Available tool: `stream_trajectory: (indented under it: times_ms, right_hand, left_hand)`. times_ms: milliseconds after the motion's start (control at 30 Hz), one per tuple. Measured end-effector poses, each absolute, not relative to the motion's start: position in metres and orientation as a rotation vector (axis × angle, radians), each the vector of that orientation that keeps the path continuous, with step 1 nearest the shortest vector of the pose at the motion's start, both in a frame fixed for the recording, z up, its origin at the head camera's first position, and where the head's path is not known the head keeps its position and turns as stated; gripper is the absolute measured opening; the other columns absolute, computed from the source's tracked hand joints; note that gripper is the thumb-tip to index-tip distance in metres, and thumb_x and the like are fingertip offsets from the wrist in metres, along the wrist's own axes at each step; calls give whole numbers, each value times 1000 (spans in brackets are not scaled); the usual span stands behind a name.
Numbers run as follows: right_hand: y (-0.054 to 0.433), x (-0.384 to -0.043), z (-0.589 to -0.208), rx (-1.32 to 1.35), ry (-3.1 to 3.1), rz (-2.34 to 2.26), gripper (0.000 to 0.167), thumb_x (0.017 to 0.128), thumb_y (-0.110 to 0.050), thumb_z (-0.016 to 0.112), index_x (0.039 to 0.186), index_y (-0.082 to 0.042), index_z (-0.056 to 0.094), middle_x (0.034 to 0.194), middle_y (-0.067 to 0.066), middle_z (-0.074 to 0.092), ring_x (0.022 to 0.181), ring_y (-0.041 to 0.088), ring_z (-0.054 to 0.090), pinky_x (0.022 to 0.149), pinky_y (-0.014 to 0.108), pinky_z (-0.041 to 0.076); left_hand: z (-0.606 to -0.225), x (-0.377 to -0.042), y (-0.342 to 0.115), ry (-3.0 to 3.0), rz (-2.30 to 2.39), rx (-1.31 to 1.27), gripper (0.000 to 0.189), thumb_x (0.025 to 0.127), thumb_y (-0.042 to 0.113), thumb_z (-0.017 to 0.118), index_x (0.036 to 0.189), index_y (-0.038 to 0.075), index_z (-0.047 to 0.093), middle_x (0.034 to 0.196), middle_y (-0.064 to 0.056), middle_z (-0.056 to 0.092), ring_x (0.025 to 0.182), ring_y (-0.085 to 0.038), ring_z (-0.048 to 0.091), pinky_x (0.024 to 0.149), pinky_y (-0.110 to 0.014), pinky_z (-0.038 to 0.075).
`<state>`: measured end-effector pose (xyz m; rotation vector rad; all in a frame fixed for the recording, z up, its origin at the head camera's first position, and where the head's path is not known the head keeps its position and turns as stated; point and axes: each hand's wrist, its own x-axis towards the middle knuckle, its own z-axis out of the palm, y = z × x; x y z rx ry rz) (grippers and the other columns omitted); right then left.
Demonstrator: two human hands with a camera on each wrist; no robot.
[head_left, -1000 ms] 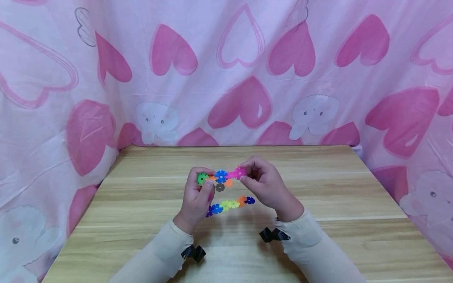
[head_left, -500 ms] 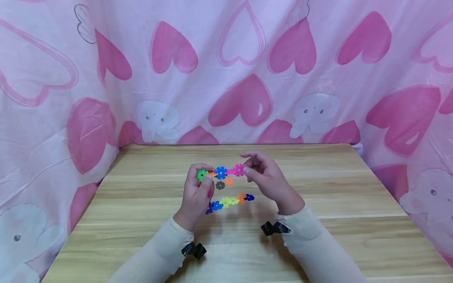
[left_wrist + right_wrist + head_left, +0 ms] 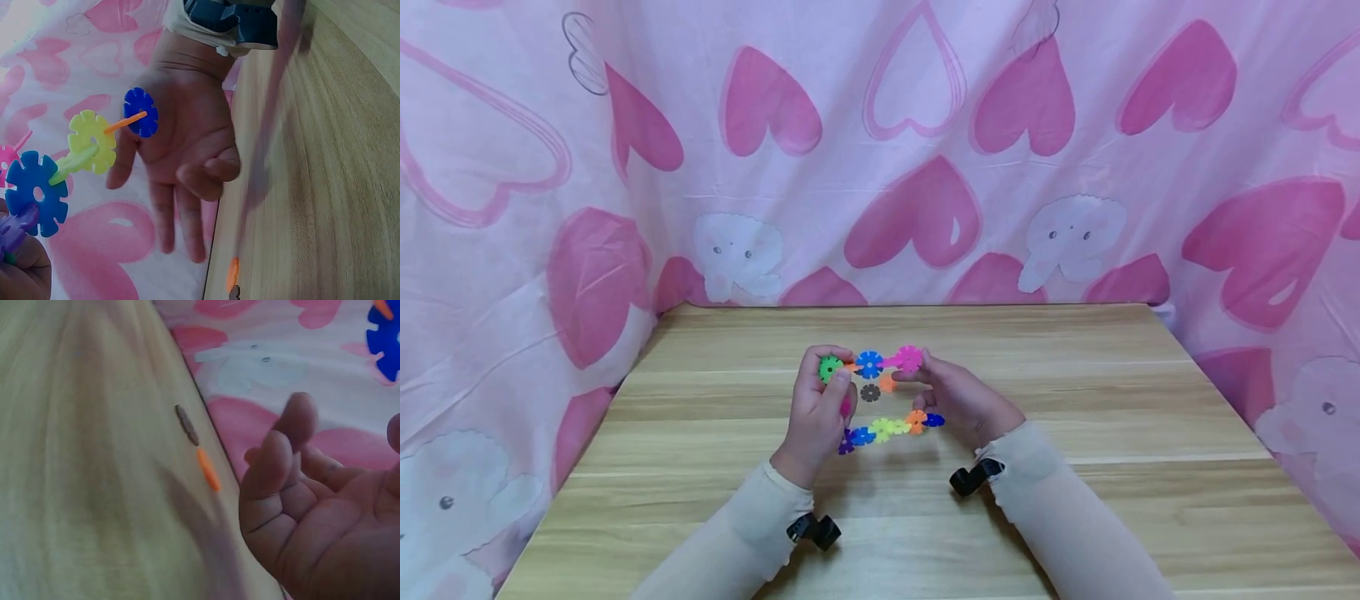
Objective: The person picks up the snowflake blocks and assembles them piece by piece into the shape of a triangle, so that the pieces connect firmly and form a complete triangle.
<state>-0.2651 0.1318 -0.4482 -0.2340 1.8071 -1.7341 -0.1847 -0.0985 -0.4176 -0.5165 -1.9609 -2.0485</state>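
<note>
My left hand (image 3: pixel 811 417) pinches a bent chain of plastic snowflake discs near its green disc (image 3: pixel 831 369). One arm of the chain runs right through a blue disc (image 3: pixel 869 364) to a pink disc (image 3: pixel 909 359). The other arm, with yellow discs (image 3: pixel 883 429), ends in a dark blue disc (image 3: pixel 140 112). Between these two ends is my right hand (image 3: pixel 970 402), fingers loose and holding nothing. Its palm shows in the left wrist view, behind the dark blue disc. Whether it touches the chain I cannot tell.
A brown-grey disc (image 3: pixel 186 425) and an orange disc (image 3: pixel 209 469) lie on the wooden table (image 3: pixel 715 500) beyond the hands. A pink heart-print curtain (image 3: pixel 820 208) surrounds the table's back and sides. Black wrist cameras (image 3: pixel 973 479) sit on both wrists.
My right hand pinched the pink disc a second ago, then let go and lowered, turning beside the chain's right ends. The left hand keeps its grip nearly in place.
</note>
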Motion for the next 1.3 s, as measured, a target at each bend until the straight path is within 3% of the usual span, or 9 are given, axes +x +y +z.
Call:
stream_trajectory:
  times_ms: [167,300,467,567,667,733,933,1167,1300]
  right_hand:
    - [131,-264,-455,-231,1816,-1603,77,95,-81,47,154,-32,54,159,0,53,151,36,43,122,77,6]
    - [132,-263,-453,-211,1862,-1528,78,98,-77,43,157,-27,50,160,-2,52,158,35,32,123,72,19]
    - [133,-263,-447,-163,2079,-1426,63,108,-62,40,153,-21,55,150,1,61,144,34,51,118,60,38]
    - [134,-264,-444,-134,2203,-1356,54,110,-52,41,147,-17,61,126,5,67,101,27,64,94,45,53]
    - [135,-264,-441,-92,2251,-1325,48,110,-47,45,140,-14,65,103,9,63,67,26,47,71,36,47]
    - [135,-263,-440,-98,2321,-1277,44,110,-42,49,137,-12,66,100,9,63,69,23,48,71,34,47]
    - [134,-263,-443,-147,2483,-1076,42,100,-18,69,141,-13,66,130,11,65,99,26,58,80,38,54]
    - [132,-259,-448,-162,2534,-965,29,93,0,71,119,-13,74,119,6,69,99,25,60,88,39,57]
    - [131,-258,-449,-202,2572,-891,23,94,4,67,103,-16,72,106,3,68,92,25,59,81,38,55]
  left_hand:
    - [-416,-184,-98,-1980,-2059,-485,21,113,14,42,130,2,44,66,-10,43,51,-19,43,49,-22,41]
    - [-417,-184,-98,-1984,-2054,-481,21,113,14,41,131,3,45,67,-10,44,52,-19,44,50,-23,42]
    - [-417,-185,-99,-1979,-2045,-488,18,113,14,42,129,6,46,68,-10,44,51,-20,44,49,-23,43]
    - [-417,-185,-98,-1969,-2049,-505,19,113,13,42,129,3,45,68,-10,44,51,-19,43,49,-23,42]
    - [-418,-186,-98,-1964,-2056,-514,20,113,13,42,129,1,44,68,-8,43,51,-18,42,49,-22,41]
    - [-419,-186,-98,-1963,-2059,-513,20,113,13,42,128,1,44,67,-8,43,50,-17,42,48,-21,40]
    - [-421,-186,-98,-1961,-2074,-504,19,113,14,42,129,4,45,68,-7,43,50,-17,41,48,-21,40]
    - [-420,-185,-97,-1965,-2103,-498,23,113,14,43,131,0,43,70,-7,44,50,-15,41,48,-20,40]
    - [-419,-183,-98,-1965,-2108,-492,23,112,13,43,132,0,44,67,-6,43,49,-15,40,48,-20,39]
